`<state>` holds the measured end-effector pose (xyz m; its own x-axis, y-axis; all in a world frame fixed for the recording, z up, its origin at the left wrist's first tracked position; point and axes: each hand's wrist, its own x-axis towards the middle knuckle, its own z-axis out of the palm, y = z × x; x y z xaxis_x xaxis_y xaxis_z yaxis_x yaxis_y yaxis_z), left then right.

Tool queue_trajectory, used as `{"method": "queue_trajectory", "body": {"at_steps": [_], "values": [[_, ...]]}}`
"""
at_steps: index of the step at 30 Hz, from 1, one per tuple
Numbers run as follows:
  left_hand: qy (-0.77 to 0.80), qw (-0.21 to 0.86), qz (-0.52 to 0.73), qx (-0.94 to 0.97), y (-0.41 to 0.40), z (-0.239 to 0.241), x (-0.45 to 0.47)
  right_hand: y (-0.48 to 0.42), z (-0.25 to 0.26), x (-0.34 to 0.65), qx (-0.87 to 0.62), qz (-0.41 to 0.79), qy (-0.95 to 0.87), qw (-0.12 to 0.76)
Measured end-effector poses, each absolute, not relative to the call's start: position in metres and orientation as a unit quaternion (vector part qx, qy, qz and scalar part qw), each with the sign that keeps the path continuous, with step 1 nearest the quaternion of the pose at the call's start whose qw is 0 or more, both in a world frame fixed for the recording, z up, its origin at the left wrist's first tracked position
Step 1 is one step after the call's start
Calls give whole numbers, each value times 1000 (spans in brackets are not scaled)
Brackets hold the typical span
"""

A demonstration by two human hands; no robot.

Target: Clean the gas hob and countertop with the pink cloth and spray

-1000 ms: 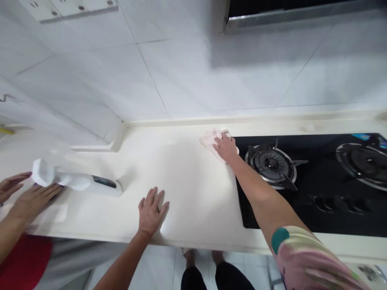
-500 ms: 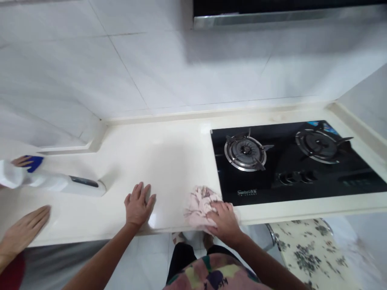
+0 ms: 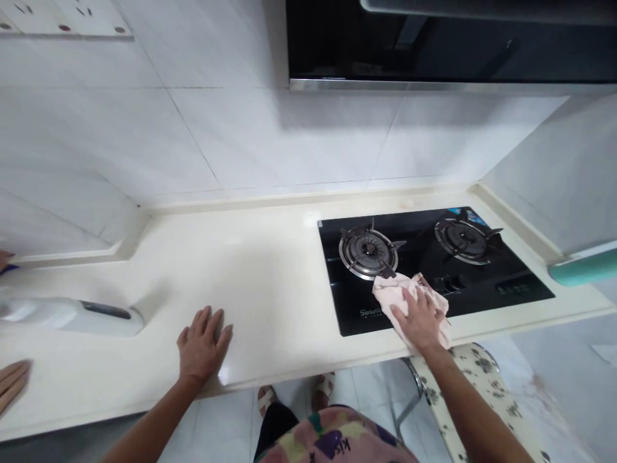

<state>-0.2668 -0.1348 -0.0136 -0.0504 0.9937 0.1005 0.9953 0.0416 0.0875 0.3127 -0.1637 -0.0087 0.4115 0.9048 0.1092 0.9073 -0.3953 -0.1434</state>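
Note:
A pale pink cloth (image 3: 393, 292) lies bunched under my right hand (image 3: 421, 320), which presses it onto the front of the black gas stove (image 3: 349, 315). The cloth spans the stove's front edge and reaches toward the left burner (image 3: 369, 251); it covers part of the control knobs. My left hand (image 3: 201, 341) rests flat on the cream countertop (image 3: 270, 289), fingers spread, with nothing in it. Left of that hand, a white bottle (image 3: 72, 315) with a dark strip stands on the counter.
At the left edge another person's hand (image 3: 12, 382) lies on the counter, and a second one shows partly farther back. A range hood (image 3: 434, 51) hangs above the stove. A green roll (image 3: 583, 267) is at the right, and a flower-patterned chair (image 3: 463, 379) stands below the counter.
My right hand has slid the cloth rightward from the bare counter onto the stove front. My left hand stays flat on the counter. The view has shifted right.

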Motion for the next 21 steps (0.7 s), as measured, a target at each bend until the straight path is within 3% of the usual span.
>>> {"method": "queue_trajectory", "body": {"at_steps": [5, 14, 21], "values": [[-724, -2, -77, -685, -134, -14, -267, -153, -11, 242, -820, -17, -568, 67], [-721, 7, -73, -689, -134, -16, -269, -120, 9, 129, -662, 118, -737, 70], [-726, 9, -70, -684, -134, -20, -273, -41, 13, 90, -702, 147, -689, 108]]}}
